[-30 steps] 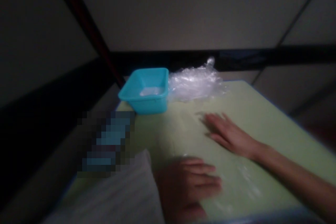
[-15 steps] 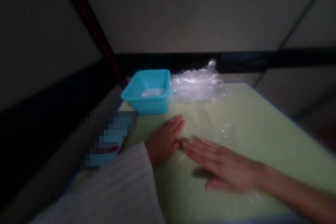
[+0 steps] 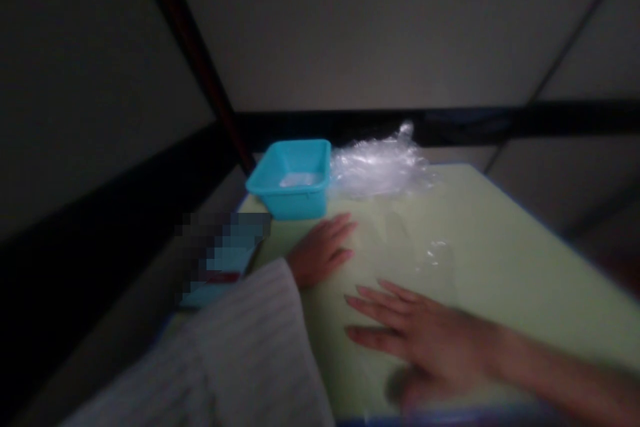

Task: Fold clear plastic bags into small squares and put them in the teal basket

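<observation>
A clear plastic sheet or bag (image 3: 400, 243), hard to make out against the pale yellow-green tabletop (image 3: 500, 233), lies under and between my hands. My left hand (image 3: 323, 250) rests at its left side, fingers stretched out and a little apart. Nearer to me, my right hand (image 3: 410, 327) is spread flat over the plastic with its fingertips pointing left. Neither hand grips anything. The plastic's edges are faint, and I cannot tell exactly how far it reaches.
A turquoise plastic basket (image 3: 300, 203) with something whitish inside stands at the back left. Beside it lies a crumpled heap of clear plastic (image 3: 380, 170). A blurred-out flat object (image 3: 225, 260) sits along the left edge. Grey panels (image 3: 380, 33) rise behind the table.
My right hand has drawn toward me and its fingers have spread. My left hand has shifted slightly up, its fingers further apart. The hands are now separated; the view has shifted slightly.
</observation>
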{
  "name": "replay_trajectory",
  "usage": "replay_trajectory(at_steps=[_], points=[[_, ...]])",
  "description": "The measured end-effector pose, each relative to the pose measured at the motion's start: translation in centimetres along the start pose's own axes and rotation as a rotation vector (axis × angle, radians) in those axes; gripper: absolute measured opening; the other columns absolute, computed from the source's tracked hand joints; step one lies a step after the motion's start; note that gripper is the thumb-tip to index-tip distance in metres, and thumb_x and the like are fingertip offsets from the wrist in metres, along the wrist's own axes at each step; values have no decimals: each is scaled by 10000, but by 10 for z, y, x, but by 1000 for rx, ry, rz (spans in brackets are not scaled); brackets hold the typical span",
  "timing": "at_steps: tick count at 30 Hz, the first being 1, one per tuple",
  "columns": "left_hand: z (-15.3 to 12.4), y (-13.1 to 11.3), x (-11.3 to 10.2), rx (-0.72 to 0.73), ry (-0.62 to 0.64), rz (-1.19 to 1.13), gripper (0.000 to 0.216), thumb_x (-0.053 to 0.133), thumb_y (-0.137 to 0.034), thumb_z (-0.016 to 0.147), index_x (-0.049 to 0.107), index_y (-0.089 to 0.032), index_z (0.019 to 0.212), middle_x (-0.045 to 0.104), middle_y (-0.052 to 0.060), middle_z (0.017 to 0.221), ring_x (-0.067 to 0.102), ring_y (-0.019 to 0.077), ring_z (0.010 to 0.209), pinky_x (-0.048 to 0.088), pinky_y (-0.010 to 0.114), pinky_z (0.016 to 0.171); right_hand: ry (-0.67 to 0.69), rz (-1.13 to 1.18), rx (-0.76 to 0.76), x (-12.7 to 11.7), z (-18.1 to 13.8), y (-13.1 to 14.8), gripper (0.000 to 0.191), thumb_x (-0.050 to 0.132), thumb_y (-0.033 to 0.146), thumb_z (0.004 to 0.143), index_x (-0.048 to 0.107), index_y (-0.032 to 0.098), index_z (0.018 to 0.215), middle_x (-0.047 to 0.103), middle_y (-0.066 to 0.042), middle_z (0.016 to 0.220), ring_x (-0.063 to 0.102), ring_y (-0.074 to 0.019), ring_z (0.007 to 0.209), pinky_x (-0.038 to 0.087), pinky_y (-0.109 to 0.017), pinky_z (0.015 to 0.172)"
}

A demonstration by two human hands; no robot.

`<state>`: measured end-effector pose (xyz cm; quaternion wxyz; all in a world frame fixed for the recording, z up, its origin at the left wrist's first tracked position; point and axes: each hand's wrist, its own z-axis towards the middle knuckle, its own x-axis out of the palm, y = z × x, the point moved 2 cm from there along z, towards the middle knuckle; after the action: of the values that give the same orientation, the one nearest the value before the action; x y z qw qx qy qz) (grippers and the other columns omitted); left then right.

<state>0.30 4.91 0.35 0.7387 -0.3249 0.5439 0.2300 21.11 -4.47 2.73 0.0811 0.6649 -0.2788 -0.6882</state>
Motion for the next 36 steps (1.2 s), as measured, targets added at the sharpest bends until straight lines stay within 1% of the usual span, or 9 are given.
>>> replay_trajectory(at_steps=[3,5,9,14,18,22,25,29,36], points=[[-3,4,-1,-213,-225,-45,375,404,-260,886,476,-110,1221,478,137,1331,409,214,1260,312,371,1067,-45,-55,97,1,-1,-7,735,474,540,856,168,234,1451,56,-112,1515,33,-258,1385,69,-491,1113],[-5,7,-1,-310,-304,-56,315,409,-215,865,509,-119,1148,543,132,1231,473,226,1186,355,386,1034,-70,-86,162,0,-2,-12,734,443,566,858,169,231,1450,40,-113,1516,23,-266,1385,78,-506,1110],[-3,10,1,-356,-324,-73,200,460,-171,819,547,-150,997,583,105,1079,526,244,1071,403,419,965,-75,-93,187,-1,0,-13,750,427,588,854,160,223,1452,53,-113,1516,31,-274,1385,85,-514,1110],[3,8,-1,-394,-341,-149,64,537,-131,752,534,-174,799,569,59,921,530,222,942,416,396,892,-61,-92,175,0,2,-11,744,416,594,856,179,213,1449,51,-116,1516,37,-276,1385,87,-511,1112],[8,8,-1,-439,-385,-254,129,506,-95,749,474,-185,663,523,23,769,521,191,829,415,350,811,-50,-105,188,0,2,-12,729,403,589,864,178,219,1450,60,-114,1517,34,-271,1385,79,-510,1113],[8,9,3,-478,-427,-423,135,482,-144,781,432,-195,667,483,-31,622,496,139,612,407,271,618,-75,-103,178,-1,3,-12,733,424,581,859,190,214,1448,96,-117,1514,47,-264,1386,90,-494,1118],[7,6,5,-484,-463,-580,124,464,-198,805,400,-203,698,474,-56,567,488,115,528,379,232,525,-84,-103,167,-1,4,-12,739,429,582,855,202,199,1446,119,-122,1510,63,-266,1386,98,-496,1117],[7,-1,4,-472,-495,-794,87,454,-248,816,384,-205,842,499,-80,539,515,98,475,381,202,477,-110,-112,156,-3,4,-12,733,429,580,856,212,199,1443,164,-111,1505,87,-259,1387,88,-501,1119],[4,-17,-5,-477,-453,-1079,311,436,-438,840,379,-191,1018,623,-18,647,605,129,503,362,181,395,-195,-161,163,-6,3,-16,687,419,549,877,257,174,1430,271,-112,1478,207,-244,1368,133,-478,1125]])
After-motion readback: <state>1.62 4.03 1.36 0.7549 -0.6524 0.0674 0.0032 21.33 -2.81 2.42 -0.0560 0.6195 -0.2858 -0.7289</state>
